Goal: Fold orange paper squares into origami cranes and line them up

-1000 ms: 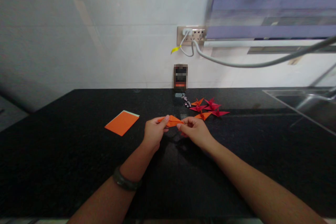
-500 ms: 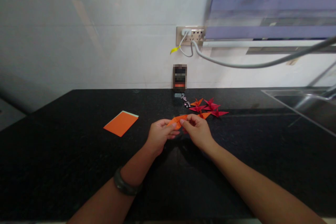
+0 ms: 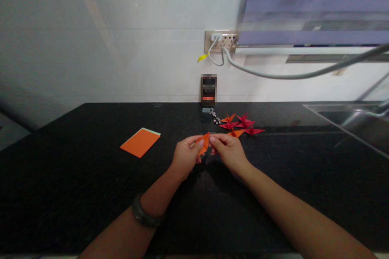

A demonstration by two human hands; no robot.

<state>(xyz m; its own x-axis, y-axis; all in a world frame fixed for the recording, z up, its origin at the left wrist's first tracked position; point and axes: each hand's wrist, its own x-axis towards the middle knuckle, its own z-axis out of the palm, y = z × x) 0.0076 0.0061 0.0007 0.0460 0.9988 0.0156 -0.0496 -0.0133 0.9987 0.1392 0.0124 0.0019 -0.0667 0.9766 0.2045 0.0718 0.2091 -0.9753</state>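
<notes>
Between thumb and fingers, my left hand point(image 3: 186, 154) grips a small piece of folded orange paper point(image 3: 206, 144), held just above the dark counter. My right hand point(image 3: 231, 150) is closed in a pinch at the paper's right edge; the fingertips behind the paper are partly hidden. Right behind my right hand lie several folded paper cranes, among them an orange crane point(image 3: 237, 133), a red crane point(image 3: 254, 131) and another orange crane point(image 3: 228, 118). Off to the left is a flat orange paper square point(image 3: 140, 143) with a pale green edge point(image 3: 156, 132) showing under it.
A pixelated dark upright object point(image 3: 208, 90) leans on the wall, a beaded strap point(image 3: 216, 120) trailing from it. Above is a power socket point(image 3: 226, 41) with a plug and grey cable point(image 3: 282, 76). A metal sink point(image 3: 358, 123) sits at the right of the black counter point(image 3: 75, 178).
The orange paper has turned from lying wide across both hands to a narrower, steeper shape nearer my left hand. My right fingers have shifted to its edge.
</notes>
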